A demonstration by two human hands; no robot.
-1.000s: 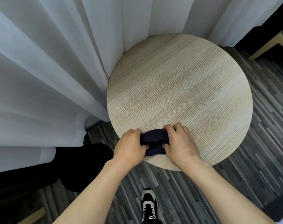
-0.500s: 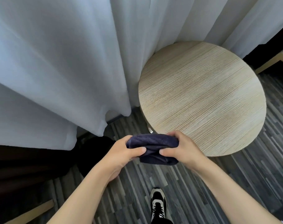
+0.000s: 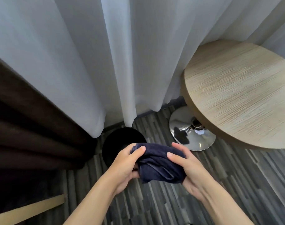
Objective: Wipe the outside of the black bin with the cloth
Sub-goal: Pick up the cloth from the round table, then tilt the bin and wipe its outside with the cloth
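head view: both hands' grip closed on cloth (image 3: 159,164); black bin (image 3: 117,143) just beyond, untouched.

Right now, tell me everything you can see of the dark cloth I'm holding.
The cloth is dark navy, with a soft towel-like texture and a stitched hem showing along one folded edge. It is bunched and folded into a thick bundle, held in the air above the striped floor, not resting on anything. The left hand grips its left side with the thumb on top; the right hand cups its right side and underside. It hangs just in front of the black bin, partly hiding it.
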